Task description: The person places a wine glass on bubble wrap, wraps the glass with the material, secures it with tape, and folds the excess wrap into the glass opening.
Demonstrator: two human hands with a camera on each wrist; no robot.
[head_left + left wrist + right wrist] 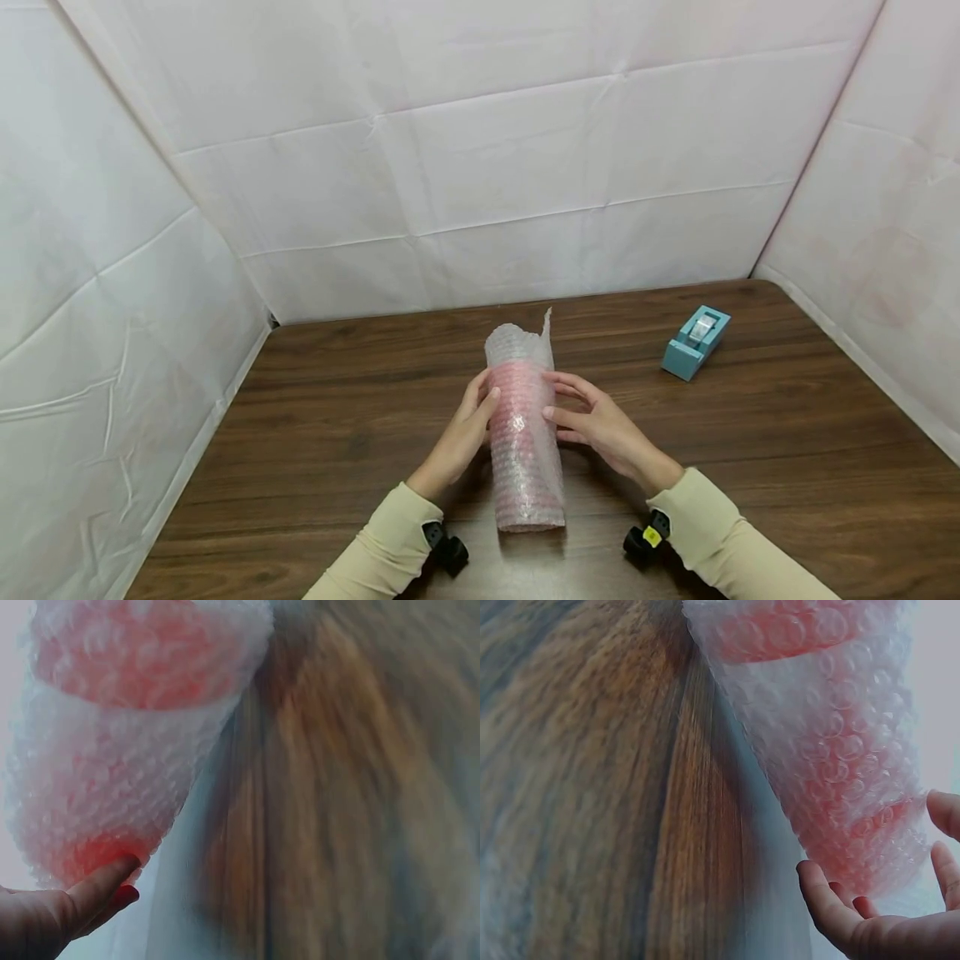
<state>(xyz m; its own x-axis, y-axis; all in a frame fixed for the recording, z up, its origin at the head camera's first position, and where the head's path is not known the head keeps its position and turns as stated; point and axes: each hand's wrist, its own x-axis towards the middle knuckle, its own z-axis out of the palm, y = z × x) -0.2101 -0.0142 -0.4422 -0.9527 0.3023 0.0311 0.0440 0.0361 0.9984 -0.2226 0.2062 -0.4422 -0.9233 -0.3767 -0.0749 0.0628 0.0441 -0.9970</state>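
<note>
The left hand point(461, 429) lays its straight fingers point(101, 881) flat against the left side of the bubble-wrapped pink roll point(522, 437), touching, not curling around it. The right hand point(596, 421) holds relaxed fingers point(821, 896) against the roll's right side. The roll lies on the wooden table point(750, 442), between the 2 hands. A teal tape dispenser point(695, 342) sits well apart, far right.
</note>
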